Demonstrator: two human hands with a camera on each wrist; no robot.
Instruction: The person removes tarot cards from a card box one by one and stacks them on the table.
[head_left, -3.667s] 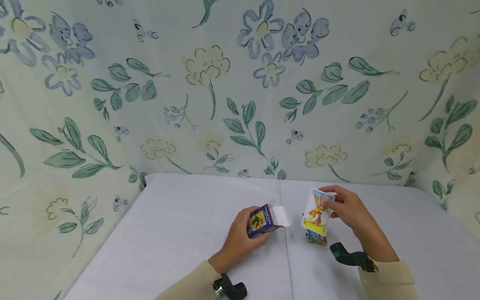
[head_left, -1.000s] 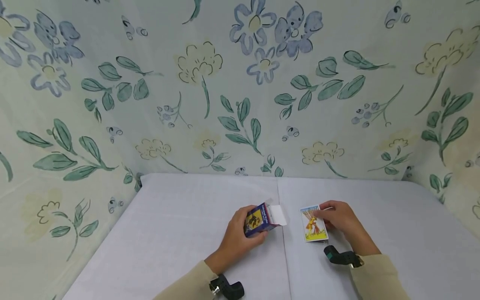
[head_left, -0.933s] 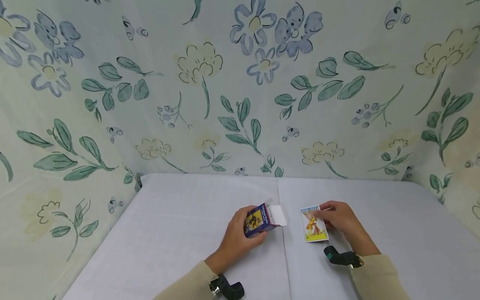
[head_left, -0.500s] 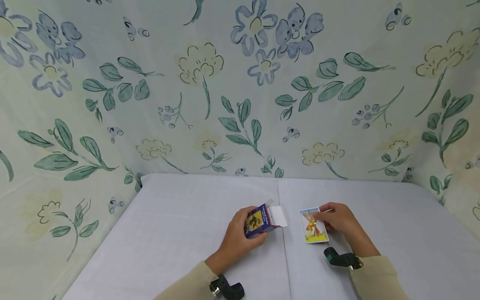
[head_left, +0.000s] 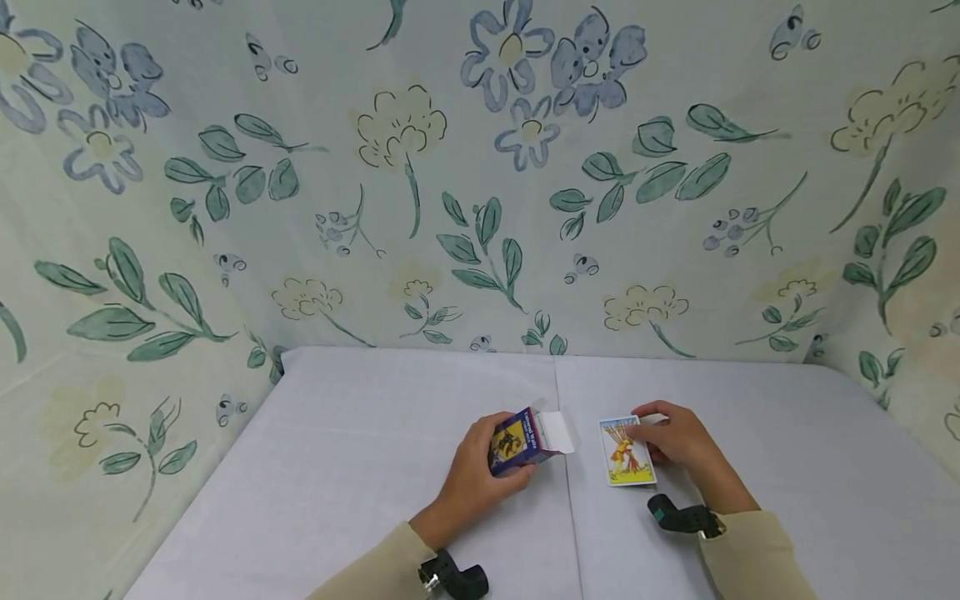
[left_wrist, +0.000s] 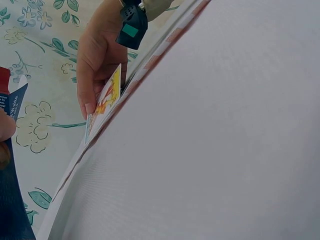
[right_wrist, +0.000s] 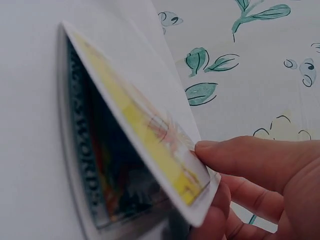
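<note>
My left hand (head_left: 468, 479) grips a small blue tarot card box (head_left: 512, 443) whose white end flap (head_left: 555, 432) stands open toward the right. In the left wrist view only part of the box (left_wrist: 12, 190) shows at the left edge. My right hand (head_left: 682, 440) pinches a yellow and blue tarot card (head_left: 628, 457) between thumb and fingers. The right wrist view shows this card (right_wrist: 135, 120) tilted over a darker card (right_wrist: 82, 145) lettered "SWORDS", with one end of the pair spread apart. How many cards lie beneath is hidden.
A white cloth (head_left: 360, 467) covers the table, with a crease running front to back beside the box. Floral curtain (head_left: 480, 208) hangs behind and at both sides. A black wrist camera (head_left: 453, 575) sits on the left wrist, another camera (head_left: 682, 514) on the right.
Since the oldest frame, the right hand has lowered the yellow card and straightened it over the blue-pictured card below, now covered in the head view. Over the last second, hardly anything moved.
</note>
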